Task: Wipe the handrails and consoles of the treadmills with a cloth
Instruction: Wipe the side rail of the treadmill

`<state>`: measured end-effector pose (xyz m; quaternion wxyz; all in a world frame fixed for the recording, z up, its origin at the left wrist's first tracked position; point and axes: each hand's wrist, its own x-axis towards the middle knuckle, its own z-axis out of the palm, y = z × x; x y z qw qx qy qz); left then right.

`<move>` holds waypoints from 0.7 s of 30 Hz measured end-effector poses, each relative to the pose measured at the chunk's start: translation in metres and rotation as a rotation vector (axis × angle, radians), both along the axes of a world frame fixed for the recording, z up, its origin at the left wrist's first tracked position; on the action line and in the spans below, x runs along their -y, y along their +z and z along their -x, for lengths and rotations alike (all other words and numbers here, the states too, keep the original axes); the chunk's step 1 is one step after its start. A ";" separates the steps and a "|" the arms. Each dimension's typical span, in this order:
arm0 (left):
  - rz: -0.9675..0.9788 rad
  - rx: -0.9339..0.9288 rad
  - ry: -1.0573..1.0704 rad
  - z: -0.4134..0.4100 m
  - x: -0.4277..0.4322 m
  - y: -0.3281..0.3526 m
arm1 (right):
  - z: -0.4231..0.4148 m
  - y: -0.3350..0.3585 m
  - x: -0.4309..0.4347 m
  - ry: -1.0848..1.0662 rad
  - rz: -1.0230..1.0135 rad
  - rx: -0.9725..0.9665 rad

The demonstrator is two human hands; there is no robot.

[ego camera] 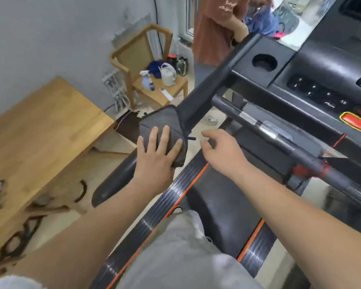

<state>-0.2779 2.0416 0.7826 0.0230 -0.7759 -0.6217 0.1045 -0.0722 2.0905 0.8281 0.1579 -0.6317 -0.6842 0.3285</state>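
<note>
Left hand (157,156) presses cloth (155,119), perhaps overhanging handrail (214,80).

1. One wide-angle view, worn on the person's head, looks forward and steeply down along both forearms.
2. It sits very near: the left hand (154,155) and right hand (223,151) fill mid-frame.
3. It faces the treadmill's left handrail (208,86) and console (331,65), which run tilted to the upper right.
4. The wooden surface (40,132) and chair (133,53) lie at the left, further off.

grey cloth (163,126), black handrail (215,80) (matte)
</note>
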 end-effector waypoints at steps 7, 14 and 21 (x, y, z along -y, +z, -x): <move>0.019 0.143 -0.016 -0.018 -0.069 0.012 | 0.028 0.005 -0.024 0.018 -0.071 0.008; -0.015 0.329 0.032 0.051 0.000 0.012 | 0.087 0.000 -0.054 0.180 -0.224 0.105; 0.027 0.424 0.245 0.115 0.079 0.010 | 0.101 -0.001 -0.057 0.395 -0.327 0.301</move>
